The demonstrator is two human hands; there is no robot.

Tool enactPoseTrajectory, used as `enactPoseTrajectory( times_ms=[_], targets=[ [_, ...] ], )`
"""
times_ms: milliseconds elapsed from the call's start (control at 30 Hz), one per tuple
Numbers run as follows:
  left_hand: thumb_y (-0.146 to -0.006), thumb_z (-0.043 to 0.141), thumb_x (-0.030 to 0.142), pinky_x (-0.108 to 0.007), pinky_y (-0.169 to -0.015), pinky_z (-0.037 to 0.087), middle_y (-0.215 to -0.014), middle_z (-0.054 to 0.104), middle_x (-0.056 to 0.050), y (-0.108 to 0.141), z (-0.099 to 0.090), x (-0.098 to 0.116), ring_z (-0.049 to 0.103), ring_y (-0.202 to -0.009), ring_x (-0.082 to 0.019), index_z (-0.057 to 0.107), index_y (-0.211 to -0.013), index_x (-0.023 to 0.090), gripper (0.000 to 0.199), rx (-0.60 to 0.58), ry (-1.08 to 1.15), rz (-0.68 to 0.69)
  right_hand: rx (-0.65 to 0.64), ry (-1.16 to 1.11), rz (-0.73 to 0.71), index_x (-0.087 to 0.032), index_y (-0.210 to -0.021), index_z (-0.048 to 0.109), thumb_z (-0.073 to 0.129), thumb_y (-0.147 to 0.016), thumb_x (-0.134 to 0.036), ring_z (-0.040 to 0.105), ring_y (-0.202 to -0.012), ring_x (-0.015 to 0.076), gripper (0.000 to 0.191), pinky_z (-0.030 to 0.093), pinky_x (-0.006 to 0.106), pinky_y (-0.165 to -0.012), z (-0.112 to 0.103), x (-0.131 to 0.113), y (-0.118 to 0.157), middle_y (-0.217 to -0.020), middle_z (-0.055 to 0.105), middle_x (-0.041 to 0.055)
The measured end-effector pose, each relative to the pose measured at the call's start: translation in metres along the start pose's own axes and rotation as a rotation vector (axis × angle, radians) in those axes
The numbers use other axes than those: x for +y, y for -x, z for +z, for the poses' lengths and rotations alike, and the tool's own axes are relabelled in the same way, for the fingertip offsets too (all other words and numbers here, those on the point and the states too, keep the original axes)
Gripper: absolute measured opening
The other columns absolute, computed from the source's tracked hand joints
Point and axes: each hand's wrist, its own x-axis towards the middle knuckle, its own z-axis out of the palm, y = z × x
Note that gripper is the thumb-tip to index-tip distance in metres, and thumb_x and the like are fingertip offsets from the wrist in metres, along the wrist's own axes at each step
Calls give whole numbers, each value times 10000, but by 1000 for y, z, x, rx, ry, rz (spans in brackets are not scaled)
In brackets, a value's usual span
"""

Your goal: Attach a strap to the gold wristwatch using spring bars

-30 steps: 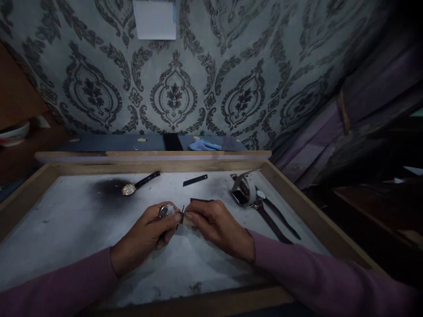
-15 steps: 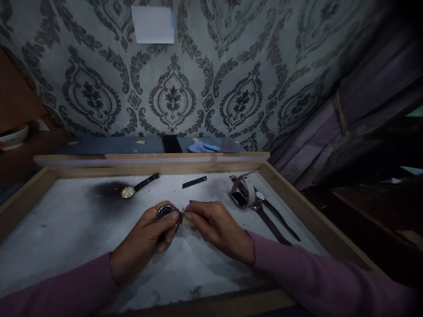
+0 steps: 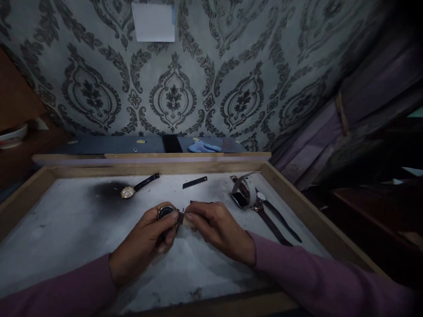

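Observation:
Near the middle of the white tray surface, my left hand is closed around a round wristwatch, its dark dial facing up. My right hand pinches a short piece of brownish watch strap at the right side of the watch case. Thumb and fingers of both hands nearly meet there, so how the strap joins the case is hidden. A small thin pin-like bit pokes up between the hands. Just beyond them lies a dark flat blade-like strip.
A gold-cased watch with a black strap lies to the left. At the right sit a square smartwatch with a pale band and other strapped watches. A raised wooden rim surrounds the tray; a blue cloth lies behind it.
Almost nothing differs. Both hands keep their hold on the watch and strap, and the whole view has shifted very slightly.

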Motion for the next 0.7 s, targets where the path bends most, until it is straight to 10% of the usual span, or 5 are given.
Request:
enactPoseTrajectory(
  times_ms=[700],
  targets=[
    [-889, 547, 366, -191, -398, 150, -513, 393, 82, 0, 0, -1, 245, -403, -32, 429, -698, 180, 291, 25, 62, -25, -8, -27, 24, -141, -726, 584, 458, -922, -205, 434, -467, 58, 242, 331, 193, -490, -1, -1, -1, -549, 503, -36]
  ],
)
